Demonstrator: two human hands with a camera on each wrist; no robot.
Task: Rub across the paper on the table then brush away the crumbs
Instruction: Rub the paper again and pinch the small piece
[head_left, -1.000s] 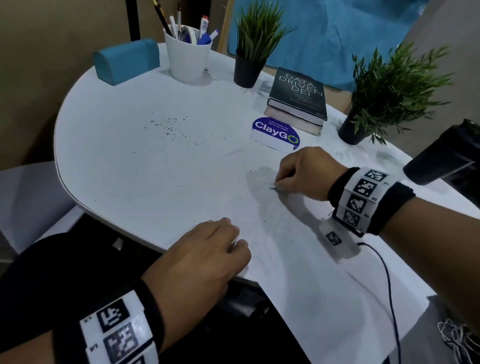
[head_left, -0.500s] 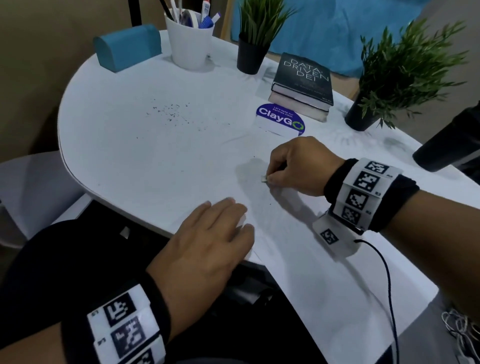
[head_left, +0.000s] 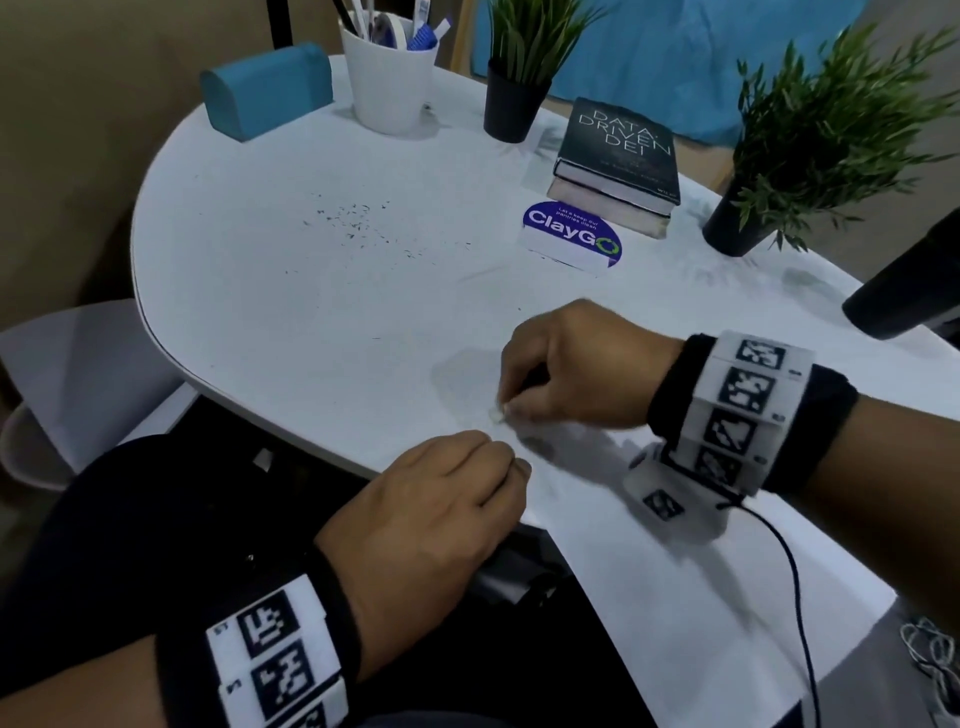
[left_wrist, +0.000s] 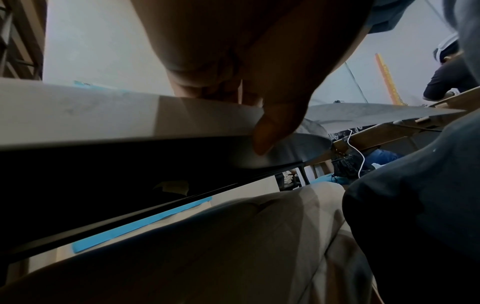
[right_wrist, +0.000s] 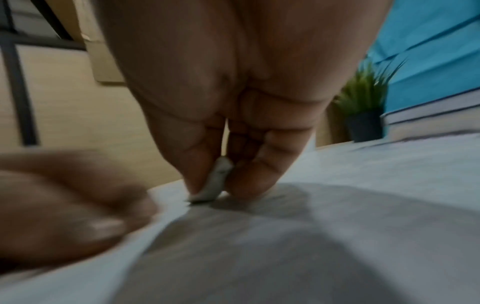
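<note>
The right hand (head_left: 576, 369) pinches a small, worn, grey-white eraser (right_wrist: 217, 182) between the thumb and the curled fingers, its long axis tilted steeply and its lower end pressed on the white sheet of paper (head_left: 649, 561). The contact point lies at the near-left part of the sheet, just beyond the knuckles of the left hand (head_left: 431, 525), which lies palm down with loosely bent fingers (head_left: 501, 467) on the sheet's near edge, the thumb hooked under the rim of the round white table (head_left: 311, 291) in the left wrist view; it holds nothing and appears to pin the sheet. The paper runs from the two hands toward the near right, overhanging the table edge, so most of its unrubbed length lies on the right-hand side of the eraser. A scatter of dark eraser crumbs (head_left: 358, 221) lies on the bare tabletop well beyond and to the left of both hands, nearer the left hand's side. By judgement, rubbing is under way and brushing has not begun. Farther out stand a white pen cup (head_left: 387, 85), a teal box (head_left: 265, 88), two potted plants, stacked books (head_left: 618, 156) and a blue "ClayGo" sign (head_left: 571, 236).
</note>
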